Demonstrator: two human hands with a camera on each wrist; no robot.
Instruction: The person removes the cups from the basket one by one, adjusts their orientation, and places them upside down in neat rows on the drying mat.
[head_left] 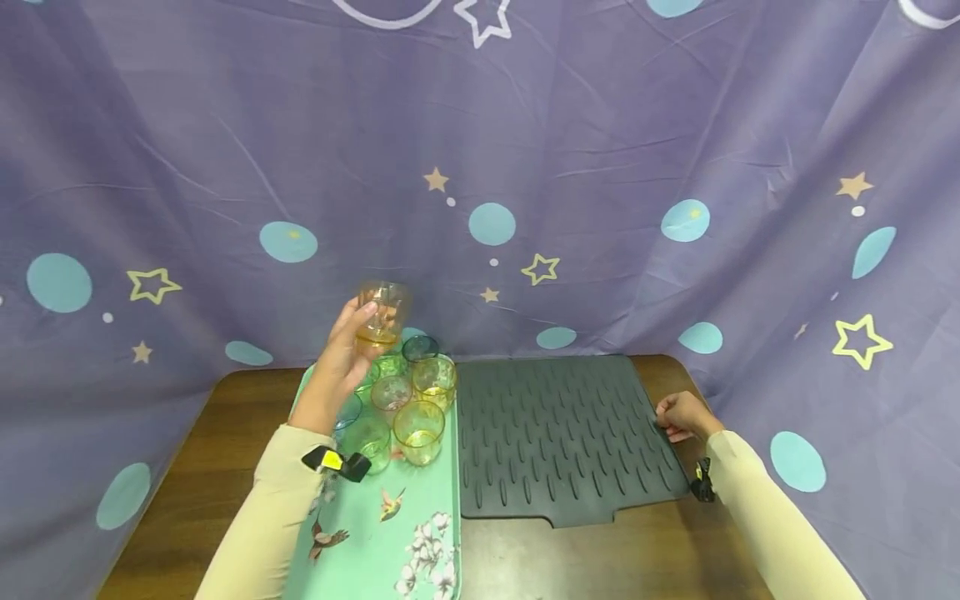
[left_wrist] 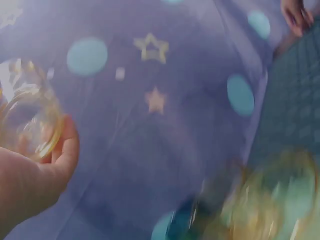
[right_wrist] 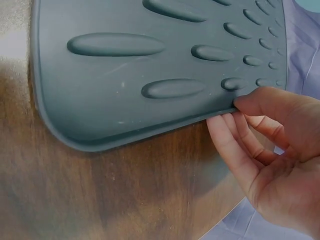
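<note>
An amber drinking glass (head_left: 384, 310) is held up by my left hand (head_left: 336, 372), above the far end of a mint-green tray (head_left: 358, 525). In the left wrist view, my fingers curl round this glass (left_wrist: 31, 120). Several tinted glasses crowd the tray below, among them a yellow glass (head_left: 420, 433), a pink glass (head_left: 392, 393) and a green glass (head_left: 367, 446). To the right lies a dark grey ridged drying mat (head_left: 555, 442). My right hand (head_left: 686, 415) pinches its right edge, thumb on top and fingers against the rim in the right wrist view.
The brown wooden table (head_left: 525, 558) carries the tray and mat side by side. A purple patterned curtain (head_left: 600, 167) hangs close behind and at both sides. Birds and white flowers (head_left: 427, 554) decorate the tray's near part.
</note>
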